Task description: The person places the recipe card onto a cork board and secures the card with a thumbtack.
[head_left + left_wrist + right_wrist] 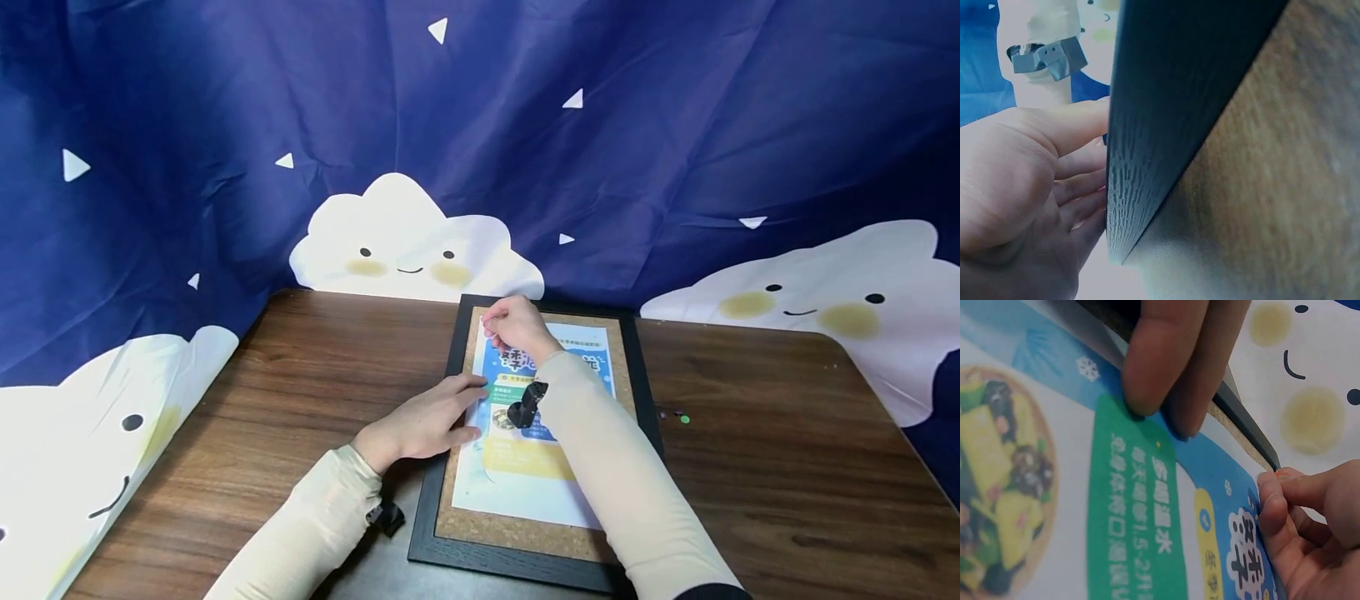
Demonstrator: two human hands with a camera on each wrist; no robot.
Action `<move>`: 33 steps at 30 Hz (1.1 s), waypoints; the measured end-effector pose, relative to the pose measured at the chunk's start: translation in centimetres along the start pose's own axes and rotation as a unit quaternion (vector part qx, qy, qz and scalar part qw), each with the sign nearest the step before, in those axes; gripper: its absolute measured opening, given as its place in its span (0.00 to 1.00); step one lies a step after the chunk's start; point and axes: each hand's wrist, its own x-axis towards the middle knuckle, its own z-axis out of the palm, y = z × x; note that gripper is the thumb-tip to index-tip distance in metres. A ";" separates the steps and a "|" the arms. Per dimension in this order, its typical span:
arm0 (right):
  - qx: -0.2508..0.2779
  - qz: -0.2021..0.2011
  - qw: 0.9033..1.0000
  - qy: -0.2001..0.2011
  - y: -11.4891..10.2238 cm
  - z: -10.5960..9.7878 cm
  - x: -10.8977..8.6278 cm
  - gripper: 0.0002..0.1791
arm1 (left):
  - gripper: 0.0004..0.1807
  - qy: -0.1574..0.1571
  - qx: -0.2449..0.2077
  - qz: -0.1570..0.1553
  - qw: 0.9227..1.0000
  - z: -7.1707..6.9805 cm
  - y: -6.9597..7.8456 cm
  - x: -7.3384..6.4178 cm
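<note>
Right hand (519, 327) pinches something orange (1280, 471), mostly hidden; relaxed left hand (427, 418) touches poster (525, 498).

Cloth (487, 125): deep blue, creased, bearing white triangles (439, 30).
Clouds (408, 229): printed, white, smiling, yellow-cheeked.
Tabletop (352, 358): brown wood grain, rounded corners.

The poster (521, 460) lies on the corkboard (517, 537), which rests on the table (750, 483) before the backdrop (480, 100).

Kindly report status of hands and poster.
Left hand touching poster, left edge. Right hand pinching small thing at top-left corner. Right sleeve partly covers poster.
</note>
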 end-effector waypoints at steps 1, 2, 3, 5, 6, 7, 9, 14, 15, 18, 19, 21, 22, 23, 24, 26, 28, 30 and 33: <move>-0.002 0.005 1.000 0.003 -0.1 0.0 0.1 0.09 | 0.31 -0.001 0.002 -0.001 1.000 -0.1 0.2 0.0; -0.005 0.010 1.000 0.005 -0.2 0.0 0.2 0.09 | 0.31 -0.004 -0.003 -0.004 1.000 -0.5 0.8 0.0; -0.007 0.014 1.000 0.008 -0.3 0.0 0.2 0.09 | 0.31 -0.004 -0.004 0.000 1.000 -0.7 0.9 -0.1; -0.014 0.024 1.000 0.012 -0.6 0.2 0.4 0.09 | 0.31 -0.004 -0.006 -0.001 1.000 -0.9 1.2 -0.2; -0.016 0.030 0.999 0.015 -0.7 0.3 0.5 0.08 | 0.31 -0.006 -0.007 -0.003 1.000 -1.0 1.4 -0.3; -0.019 0.038 0.999 0.018 -0.8 0.4 0.6 0.08 | 0.31 -0.006 -0.009 -0.003 1.000 -1.0 1.3 -0.3; -0.027 0.053 0.998 0.023 -1.0 0.5 0.8 0.08 | 0.31 -0.002 -0.006 0.001 1.000 -0.4 0.5 -0.2; -0.062 0.083 0.994 0.030 -1.3 0.7 1.1 0.06 | 0.32 0.003 -0.002 0.010 1.000 0.8 -1.0 0.1; -0.066 0.086 0.994 0.031 -1.3 0.8 1.1 0.05 | 0.32 0.000 -0.012 0.006 1.000 0.4 -0.5 0.1; -0.063 0.093 0.993 0.032 -1.4 0.8 1.1 0.05 | 0.33 0.000 -0.009 0.011 1.000 0.2 -0.3 0.0; -0.060 0.094 0.993 0.032 -1.4 0.8 1.1 0.05 | 0.33 -0.001 -0.006 0.009 1.000 0.1 -0.1 0.0; -0.051 0.097 0.993 0.031 -1.5 0.8 1.1 0.05 | 0.32 -0.005 -0.010 -0.004 1.000 -0.5 0.9 -0.1; -0.047 0.099 0.994 0.031 -1.5 0.8 1.1 0.05 | 0.31 -0.006 -0.005 -0.008 1.000 -0.7 1.1 -0.2; -0.043 0.101 0.994 0.032 -1.5 0.7 1.1 0.05 | 0.31 -0.007 -0.002 -0.010 1.000 -0.7 1.2 -0.2; -0.040 0.101 0.994 0.031 -1.5 0.7 1.1 0.06 | 0.31 -0.008 -0.002 -0.013 1.000 -0.8 1.3 -0.2; -0.036 0.103 0.994 0.032 -1.5 0.7 1.1 0.06 | 0.31 -0.012 -0.009 -0.023 1.000 -1.1 1.8 -0.2; -0.035 0.103 0.994 0.031 -1.5 0.7 1.1 0.06 | 0.31 -0.006 -0.004 -0.016 1.000 -0.6 0.9 -0.1; -0.037 0.104 0.993 0.031 -1.4 0.6 1.2 0.05 | 0.31 0.001 -0.001 -0.004 1.000 0.2 -0.1 0.0; -0.039 0.107 0.993 0.031 -1.4 0.7 1.4 0.05 | 0.32 0.008 0.003 0.005 1.000 1.1 -1.2 0.1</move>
